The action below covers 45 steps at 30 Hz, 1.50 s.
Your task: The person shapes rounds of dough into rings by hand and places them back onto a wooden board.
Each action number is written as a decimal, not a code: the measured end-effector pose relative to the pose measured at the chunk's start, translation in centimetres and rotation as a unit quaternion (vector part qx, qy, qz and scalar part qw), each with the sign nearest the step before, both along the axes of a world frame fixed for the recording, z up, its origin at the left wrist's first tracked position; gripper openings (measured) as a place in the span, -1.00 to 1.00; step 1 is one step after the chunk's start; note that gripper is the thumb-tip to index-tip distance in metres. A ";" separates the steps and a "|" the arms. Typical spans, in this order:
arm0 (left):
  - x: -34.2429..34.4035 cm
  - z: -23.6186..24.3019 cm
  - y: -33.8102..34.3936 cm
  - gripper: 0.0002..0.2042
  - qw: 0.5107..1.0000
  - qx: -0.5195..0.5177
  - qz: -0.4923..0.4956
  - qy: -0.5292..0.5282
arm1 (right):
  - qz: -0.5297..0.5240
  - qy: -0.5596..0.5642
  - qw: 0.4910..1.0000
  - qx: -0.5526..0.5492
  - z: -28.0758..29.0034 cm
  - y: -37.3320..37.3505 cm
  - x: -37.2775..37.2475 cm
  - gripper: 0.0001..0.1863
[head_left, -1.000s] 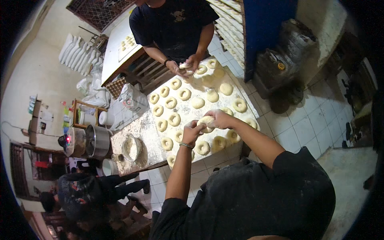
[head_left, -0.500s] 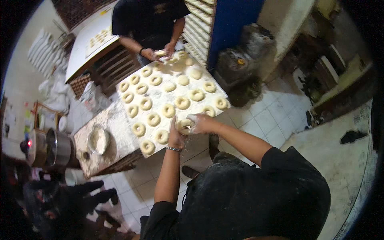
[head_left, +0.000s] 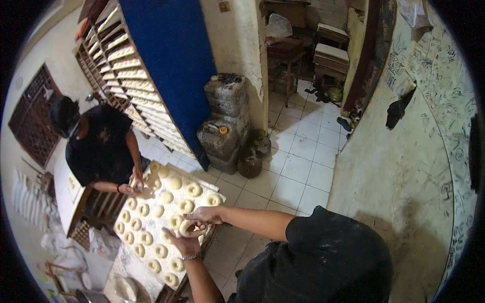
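Observation:
A pale dough ring (head_left: pixel 190 231) is held up between my hands at the near edge of a floured board (head_left: pixel 150 223). My left hand (head_left: pixel 182 244), with a chain bracelet at its wrist, is closed round the ring's near left side. My right hand (head_left: pixel 208 215) grips it from the far right, its fingers partly hidden in the hole. Beneath and beyond lie rows of similar rings, such as a dough ring (head_left: pixel 185 206), and several unholed dough rounds (head_left: pixel 175 183). Across the board, a co-worker's hands (head_left: pixel 132 186) hold another piece of dough.
Behind the co-worker (head_left: pixel 101 146) stands a rack of filled trays (head_left: pixel 134 76), beside a blue panel (head_left: pixel 166 65). Stacked grimy jerrycans (head_left: pixel 222 139) stand on the tiled floor (head_left: pixel 290 161). A metal bowl (head_left: pixel 126 289) sits at the lower left; a scribbled wall (head_left: pixel 404 202) rises right.
My view has swung right and up, so the board appears lower and further left. Both my hands still hold the dough ring, which now shows a wider hole.

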State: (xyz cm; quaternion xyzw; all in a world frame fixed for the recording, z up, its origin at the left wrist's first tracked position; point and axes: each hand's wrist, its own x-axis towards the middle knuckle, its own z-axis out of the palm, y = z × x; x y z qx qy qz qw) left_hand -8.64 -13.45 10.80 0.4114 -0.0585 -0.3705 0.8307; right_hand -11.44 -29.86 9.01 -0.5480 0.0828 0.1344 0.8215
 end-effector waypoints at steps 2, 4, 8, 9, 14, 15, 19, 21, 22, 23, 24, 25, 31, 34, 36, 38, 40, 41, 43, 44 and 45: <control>-0.2 0.7 -2.4 -0.05 0.993 -0.029 0.011 0.114 | -0.020 -0.015 0.997 -0.077 0.2 -3.0 0.6 -0.42; -0.6 0.5 -4.6 -0.12 0.996 0.084 0.017 -0.021 | 0.126 -0.145 0.860 -0.473 0.5 -5.6 0.7 -0.20; -0.3 -0.5 -6.5 -0.24 0.996 0.021 -0.073 0.037 | 0.109 -0.008 0.974 -0.196 0.8 -9.3 -1.1 -0.07; -0.5 -1.1 -6.8 -0.36 0.995 0.093 -0.043 -0.021 | 0.104 -0.024 0.982 -0.159 1.1 -10.3 -1.5 -0.11; -0.5 -2.4 -8.0 -0.42 0.981 0.156 0.000 -0.118 | 0.083 -0.168 0.940 -0.287 3.3 -11.7 -2.7 -0.03; -0.7 -2.3 -8.2 -0.43 0.994 0.084 0.007 -0.069 | 0.062 -0.131 0.955 -0.261 3.7 -11.6 -2.9 0.00; -1.1 -1.0 -8.5 -0.53 0.996 0.055 0.025 -0.064 | 0.020 -0.409 0.869 -0.279 3.8 -11.0 -1.8 0.05; -1.2 -0.2 -8.1 -0.49 0.973 0.189 0.062 -0.115 | 0.073 -0.271 0.931 -0.234 2.7 -10.5 -0.6 0.05; -1.1 0.0 -7.9 -0.46 0.964 0.210 0.061 -0.154 | 0.102 -0.157 0.944 -0.272 1.8 -10.4 0.1 0.06; -1.3 0.1 -7.3 -0.43 0.962 0.215 0.064 -0.157 | 0.163 -0.232 0.906 -0.315 1.0 -9.9 0.8 -0.20; -1.4 0.1 -7.0 -0.40 0.972 0.190 0.057 -0.128 | 0.178 -0.269 0.856 -0.404 0.2 -9.1 1.3 -0.41; -1.7 0.1 -6.4 -0.39 0.989 0.111 0.088 -0.045 | 0.231 -0.290 0.801 -0.470 -0.4 -8.5 1.9 -0.53; -1.4 -1.8 -3.7 -0.44 0.938 0.269 0.218 -0.019 | 0.305 -0.187 0.866 -0.351 -1.1 -7.2 3.1 -0.42; 1.3 -2.8 -1.8 -0.45 0.716 0.387 0.263 -0.518 | 0.109 -0.055 0.992 -0.026 -1.0 -5.3 4.7 -0.39; 3.0 -3.6 0.0 -0.47 0.991 0.087 0.095 0.022 | 0.274 -0.112 0.937 -0.187 -1.2 -3.7 6.8 -0.55; 5.2 -4.3 2.4 -0.48 0.987 0.147 0.063 -0.027 | 0.275 -0.086 0.920 -0.265 -1.5 -2.5 9.1 -0.63; 8.1 -5.1 4.3 -0.48 0.966 0.152 -0.036 -0.205 | 0.207 -0.018 0.978 0.016 -2.6 -0.2 11.4 -0.73; 9.2 -5.6 5.1 -0.60 0.975 0.161 0.015 -0.151 | 0.223 -0.024 0.974 0.022 -3.1 0.7 12.0 -0.74; 12.5 -6.3 8.4 -0.60 0.990 0.085 0.057 -0.095 | 0.299 -0.004 0.919 -0.257 -3.9 2.3 14.7 -0.76; 13.7 -6.9 9.7 -0.57 0.984 0.101 0.035 -0.141 | 0.216 -0.014 0.973 -0.075 -4.5 3.5 16.0 -0.77; 15.4 -7.3 11.0 -0.55 0.938 0.261 -0.099 -0.204 | 0.104 -0.041 0.988 0.107 -4.9 4.7 17.4 -0.78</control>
